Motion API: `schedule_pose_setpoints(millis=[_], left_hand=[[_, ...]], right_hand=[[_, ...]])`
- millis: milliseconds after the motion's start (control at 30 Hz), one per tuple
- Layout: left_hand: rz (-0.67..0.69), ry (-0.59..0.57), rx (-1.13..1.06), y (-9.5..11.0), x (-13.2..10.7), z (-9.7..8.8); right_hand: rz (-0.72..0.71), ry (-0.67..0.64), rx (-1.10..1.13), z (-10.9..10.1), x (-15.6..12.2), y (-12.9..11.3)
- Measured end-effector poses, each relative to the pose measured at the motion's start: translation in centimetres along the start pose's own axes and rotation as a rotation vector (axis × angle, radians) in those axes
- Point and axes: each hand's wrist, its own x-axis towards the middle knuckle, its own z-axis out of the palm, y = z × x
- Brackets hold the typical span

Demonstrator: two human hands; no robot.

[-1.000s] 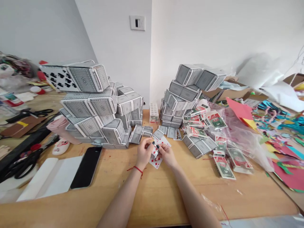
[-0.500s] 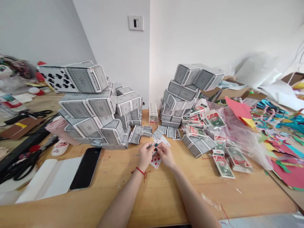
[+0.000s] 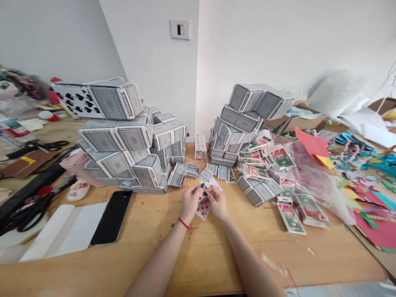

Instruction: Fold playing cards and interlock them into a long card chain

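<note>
My left hand [image 3: 190,202] and my right hand [image 3: 217,201] meet over the middle of the table, both with fingers pinched together. Between their fingertips is a small grey-backed piece that looks like a playing card [image 3: 202,199], mostly covered by the fingers. Teal nails show on my thumbs. Below the hands lie loose face-up cards, one a red diamond card [image 3: 203,212]. Just beyond are small folded card pieces [image 3: 177,175] with grey backs and a face-down card [image 3: 205,175].
Tall stacks of card boxes rise at left [image 3: 107,140] and right [image 3: 239,117]. Several red and green card packs [image 3: 291,216] lie to the right, near coloured paper [image 3: 312,144]. A phone [image 3: 111,218], white paper [image 3: 71,227] and scissors [image 3: 34,214] lie left. A box of packs [image 3: 200,147] stands at the wall.
My fingertips have shifted slightly around the small piece, with the thumbs turned a little. The view has moved slightly; the stacks and packs stay in place.
</note>
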Motion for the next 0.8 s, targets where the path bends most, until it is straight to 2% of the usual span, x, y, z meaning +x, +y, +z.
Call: schedule_pose_setpoints(millis=[100,200,367,500,667,800], left_hand=[[0.077,-0.030,0.025,0.1,0.2,-0.2],[0.111,-0.102,0.123,0.1,0.4,-0.5],[0.286,0.039,0.458,0.0,-0.3,-0.7],[0.322,0.073,0.491,0.1,-0.9,-0.3],[0.269,-0.052,0.425,0.0,-0.6,-0.6],[0.394,-0.040,0.621,0.0,0.0,-1.2]], right_hand=[[-0.003,0.089,0.040,-0.4,0.4,0.0],[0.025,0.118,0.074,-0.7,0.6,0.0],[0.033,0.098,0.020,-0.4,0.4,-0.2],[0.008,0.145,0.003,-0.2,0.2,-0.6],[0.031,0.210,0.031,-0.3,0.4,-0.6],[-0.071,0.260,-0.172,-0.5,0.5,-0.3]])
